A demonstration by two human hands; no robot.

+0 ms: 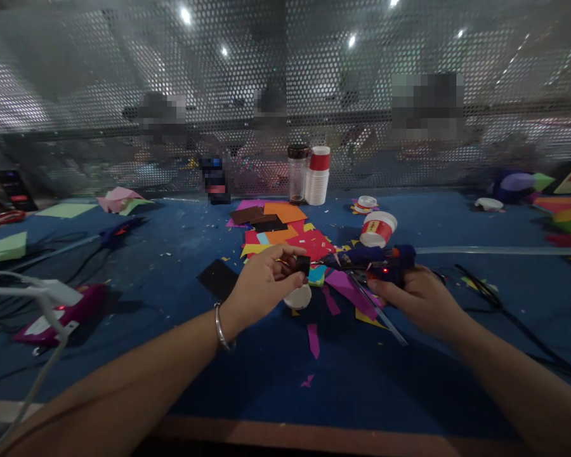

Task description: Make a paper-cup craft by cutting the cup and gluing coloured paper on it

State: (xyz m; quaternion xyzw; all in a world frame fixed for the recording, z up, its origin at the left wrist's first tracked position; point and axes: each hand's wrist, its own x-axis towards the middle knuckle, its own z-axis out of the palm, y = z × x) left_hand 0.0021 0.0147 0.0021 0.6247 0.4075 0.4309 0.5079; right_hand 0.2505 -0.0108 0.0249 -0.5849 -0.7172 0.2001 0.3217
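My left hand (265, 279) pinches a small black piece of paper (302, 264) between thumb and fingers, held above the blue table (266, 374). My right hand (421, 298) grips a blue glue gun (378, 259) with a red light on its body; its nozzle points left at the black piece. Under my left fingers a white round lid or cup bottom (298, 297) lies on the table. Coloured paper sheets and scraps (290, 238) lie just beyond both hands.
A tipped paper cup (378, 229), a stack of cups (318, 175) and a clear jar (297, 171) stand farther back. A second glue gun (121, 231) and cables lie at left, a purple device (64, 311) at near left. A perforated screen (285, 95) backs the table.
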